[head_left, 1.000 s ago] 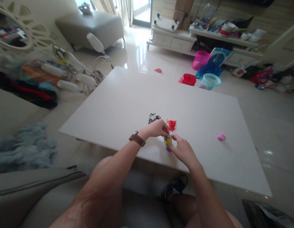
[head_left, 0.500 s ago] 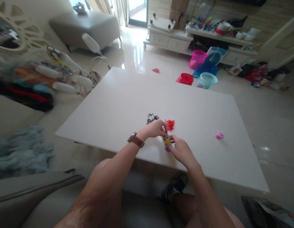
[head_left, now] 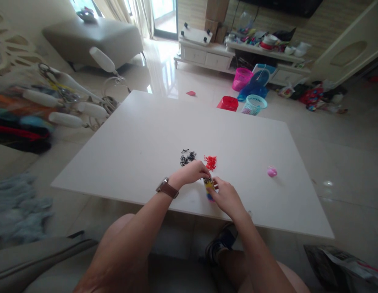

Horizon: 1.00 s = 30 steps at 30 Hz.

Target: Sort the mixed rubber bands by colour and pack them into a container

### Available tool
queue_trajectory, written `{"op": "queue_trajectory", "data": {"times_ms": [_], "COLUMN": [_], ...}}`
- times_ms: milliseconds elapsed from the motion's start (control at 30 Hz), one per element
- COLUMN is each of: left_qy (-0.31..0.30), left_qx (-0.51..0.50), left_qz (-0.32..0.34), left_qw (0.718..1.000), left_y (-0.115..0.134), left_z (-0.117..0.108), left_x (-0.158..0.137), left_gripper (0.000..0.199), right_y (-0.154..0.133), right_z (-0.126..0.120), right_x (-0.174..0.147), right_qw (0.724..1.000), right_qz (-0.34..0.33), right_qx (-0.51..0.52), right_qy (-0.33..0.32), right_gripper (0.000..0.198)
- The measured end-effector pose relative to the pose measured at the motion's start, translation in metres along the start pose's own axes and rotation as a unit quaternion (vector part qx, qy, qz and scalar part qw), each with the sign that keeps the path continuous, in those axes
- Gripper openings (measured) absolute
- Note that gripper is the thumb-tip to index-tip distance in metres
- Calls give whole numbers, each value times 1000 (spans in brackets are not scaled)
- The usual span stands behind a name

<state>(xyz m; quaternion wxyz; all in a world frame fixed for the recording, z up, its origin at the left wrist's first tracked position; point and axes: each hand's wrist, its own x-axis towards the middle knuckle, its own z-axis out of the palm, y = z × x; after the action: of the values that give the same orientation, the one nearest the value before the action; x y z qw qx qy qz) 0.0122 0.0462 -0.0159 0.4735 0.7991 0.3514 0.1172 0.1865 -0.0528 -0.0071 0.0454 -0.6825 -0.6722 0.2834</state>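
Observation:
My right hand (head_left: 226, 195) is wrapped round a small clear container (head_left: 209, 185) whose contents show yellow, blue and pink layers, with dark pieces at the top. The container stands near the front edge of the white table (head_left: 152, 130). My left hand (head_left: 191, 172), with a brown-strapped watch at its wrist, has its fingertips pinched together at the container's mouth. Whatever is between those fingertips is too small to make out. Just beyond the left hand lies a loose pile of small black bands (head_left: 188, 158). A pile of small red bands (head_left: 210, 162) lies beside it.
A small pink object (head_left: 272, 171) sits on the right part of the table. On the floor beyond stand a red stool (head_left: 228, 103), a light-blue basket (head_left: 254, 105) and a pink basket (head_left: 241, 79). A lamp with white shades (head_left: 102, 60) is at the left.
The view has swung a little to the right. My left fingers stay at the container's mouth, and that hand now covers less of the black pile. The right hand keeps its hold.

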Motion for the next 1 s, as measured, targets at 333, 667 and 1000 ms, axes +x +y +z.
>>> {"op": "queue_trajectory", "data": {"times_ms": [333, 667, 1000], "left_qy": [11, 21, -12], "left_qx": [21, -2, -13], "left_qz": [-38, -54, -47], "left_qw": [999, 998, 999], "left_y": [9, 7, 6], "left_z": [-3, -5, -8], "left_x": [-3, -4, -2], "left_gripper": [12, 8, 14], "right_y": [-7, -9, -10], "right_z": [-3, -2, -4], "right_x": [-4, -5, -5], "right_qw": [999, 999, 999], "right_qz": [10, 1, -2], "right_qx": [-31, -39, -48], "right_qy": [-9, -13, -16], "right_gripper": [19, 20, 23]}}
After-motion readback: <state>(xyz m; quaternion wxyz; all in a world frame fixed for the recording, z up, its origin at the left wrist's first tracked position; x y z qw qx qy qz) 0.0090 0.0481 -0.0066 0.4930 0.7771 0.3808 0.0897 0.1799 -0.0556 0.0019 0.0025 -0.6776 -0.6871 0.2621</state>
